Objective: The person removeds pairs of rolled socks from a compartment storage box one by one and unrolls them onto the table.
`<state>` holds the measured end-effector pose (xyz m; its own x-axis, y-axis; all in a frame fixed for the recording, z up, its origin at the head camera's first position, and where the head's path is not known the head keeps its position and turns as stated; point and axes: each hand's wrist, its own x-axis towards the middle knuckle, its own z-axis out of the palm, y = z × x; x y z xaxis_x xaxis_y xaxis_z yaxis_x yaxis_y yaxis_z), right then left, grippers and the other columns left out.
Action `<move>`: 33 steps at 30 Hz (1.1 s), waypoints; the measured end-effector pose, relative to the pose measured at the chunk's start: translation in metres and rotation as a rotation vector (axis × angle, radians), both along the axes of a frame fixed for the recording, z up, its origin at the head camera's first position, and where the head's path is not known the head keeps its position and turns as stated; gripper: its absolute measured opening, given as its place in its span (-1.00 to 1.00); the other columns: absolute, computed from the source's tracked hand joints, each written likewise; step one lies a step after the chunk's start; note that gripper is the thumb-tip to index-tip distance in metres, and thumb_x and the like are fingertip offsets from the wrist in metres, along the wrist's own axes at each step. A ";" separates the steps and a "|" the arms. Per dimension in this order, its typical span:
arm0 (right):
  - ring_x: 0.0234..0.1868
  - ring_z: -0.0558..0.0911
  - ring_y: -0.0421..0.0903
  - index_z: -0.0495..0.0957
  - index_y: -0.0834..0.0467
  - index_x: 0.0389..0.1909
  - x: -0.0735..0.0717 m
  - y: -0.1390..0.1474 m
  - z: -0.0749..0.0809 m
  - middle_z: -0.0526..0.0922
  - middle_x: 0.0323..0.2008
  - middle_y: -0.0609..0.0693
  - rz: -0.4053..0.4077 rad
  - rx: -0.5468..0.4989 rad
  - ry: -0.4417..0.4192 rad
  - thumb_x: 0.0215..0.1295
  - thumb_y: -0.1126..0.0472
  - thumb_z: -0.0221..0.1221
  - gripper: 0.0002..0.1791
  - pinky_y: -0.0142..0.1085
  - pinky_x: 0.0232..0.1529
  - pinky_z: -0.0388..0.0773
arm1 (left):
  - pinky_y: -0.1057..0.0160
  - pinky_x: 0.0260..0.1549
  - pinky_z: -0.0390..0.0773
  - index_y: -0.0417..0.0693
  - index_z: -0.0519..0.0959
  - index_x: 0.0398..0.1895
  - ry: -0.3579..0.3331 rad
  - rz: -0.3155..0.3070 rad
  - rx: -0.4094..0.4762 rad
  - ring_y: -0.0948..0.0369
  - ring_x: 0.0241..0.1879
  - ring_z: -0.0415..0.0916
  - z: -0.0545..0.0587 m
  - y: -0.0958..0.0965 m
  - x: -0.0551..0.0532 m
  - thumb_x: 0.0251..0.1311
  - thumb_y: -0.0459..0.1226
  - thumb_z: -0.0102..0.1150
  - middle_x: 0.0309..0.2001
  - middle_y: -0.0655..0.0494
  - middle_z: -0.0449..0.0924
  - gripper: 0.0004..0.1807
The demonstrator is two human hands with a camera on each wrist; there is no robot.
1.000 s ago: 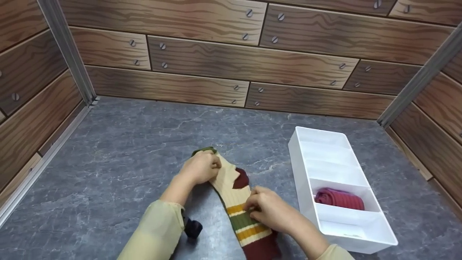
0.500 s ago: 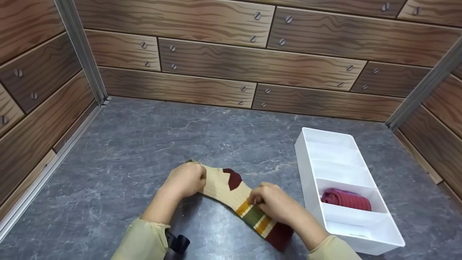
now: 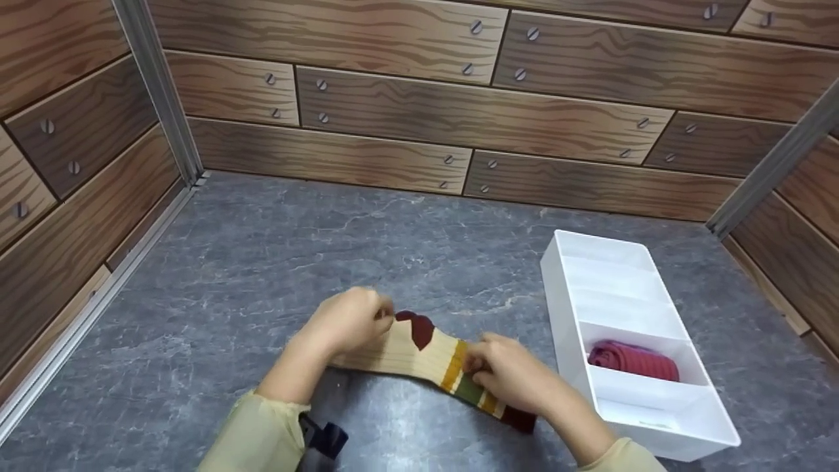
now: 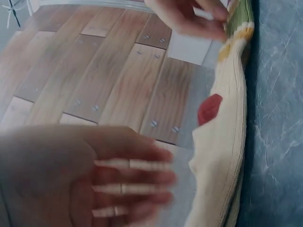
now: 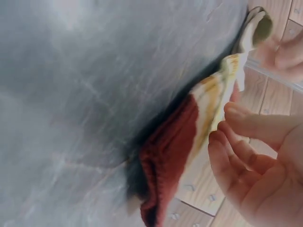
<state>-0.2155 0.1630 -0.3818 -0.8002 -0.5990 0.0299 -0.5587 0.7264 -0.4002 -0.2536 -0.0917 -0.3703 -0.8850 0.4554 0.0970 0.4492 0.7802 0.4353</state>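
A long cream sock (image 3: pixel 406 351) lies across the grey tabletop, with a maroon heel patch (image 3: pixel 421 331), yellow, white and green stripes, and a maroon cuff (image 5: pixel 173 135). My left hand (image 3: pixel 351 324) hovers over the foot end, fingers loosely bent. The left wrist view shows that hand (image 4: pixel 128 182) apart from the sock (image 4: pixel 222 113), holding nothing. My right hand (image 3: pixel 514 370) is at the striped part; in the right wrist view its thumb and fingertips (image 5: pixel 232 111) are at the sock's edge, without a clear grip. The toe end, behind my left hand in the head view, curls up green in the right wrist view.
On the right stands a white divided box (image 3: pixel 567 341) with several compartments. A rolled dark red ribbed bundle (image 3: pixel 634 360) sits in one of them. Wood-patterned walls (image 3: pixel 393 92) enclose the back and sides of the tabletop (image 3: pixel 275 242).
The sock has turned from steeply slanted to nearly crosswise, and its cuff has moved up and right. My left hand has come off the toe end. My right hand has shifted slightly right.
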 end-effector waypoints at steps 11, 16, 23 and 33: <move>-0.39 0.42 -0.26 0.66 0.10 -0.38 0.009 0.001 -0.001 0.41 -0.48 -0.22 0.041 0.023 -0.071 -0.02 0.32 0.31 -0.86 -0.32 -0.39 0.42 | 0.07 -0.03 0.48 -0.04 0.71 -0.23 -0.060 -0.197 -0.052 0.06 -0.03 0.51 -0.011 0.010 -0.020 0.18 -0.32 0.12 -0.12 0.07 0.59 -0.81; -0.37 0.48 -0.19 0.68 0.15 -0.31 0.004 0.005 0.000 0.51 -0.42 -0.15 0.017 0.030 -0.055 -0.01 0.32 0.30 -0.82 -0.24 -0.33 0.49 | -0.07 0.13 0.33 -0.04 0.70 -0.11 -0.091 -0.171 -0.093 -0.07 0.13 0.39 -0.013 0.001 -0.011 0.18 -0.27 0.14 0.00 -0.02 0.55 -0.76; -0.25 0.53 -0.07 0.69 0.24 -0.30 -0.007 0.007 -0.002 0.62 -0.35 -0.03 -0.015 0.027 0.038 -0.03 0.37 0.29 -0.80 -0.15 -0.20 0.50 | -0.05 0.06 0.38 -0.12 0.65 -0.04 -0.166 -0.199 -0.030 -0.07 0.01 0.41 -0.014 -0.009 0.001 0.12 -0.32 0.17 -0.05 -0.04 0.51 -0.69; -0.27 0.53 -0.07 0.68 0.29 -0.34 -0.017 0.006 -0.001 0.55 -0.33 -0.01 -0.089 0.001 0.032 -0.01 0.45 0.25 -0.83 -0.14 -0.18 0.51 | 0.27 -0.35 0.56 -0.21 0.64 -0.06 -0.460 -0.323 0.042 0.18 -0.41 0.58 -0.005 -0.009 0.017 0.23 -0.28 0.17 -0.23 0.06 0.63 -0.74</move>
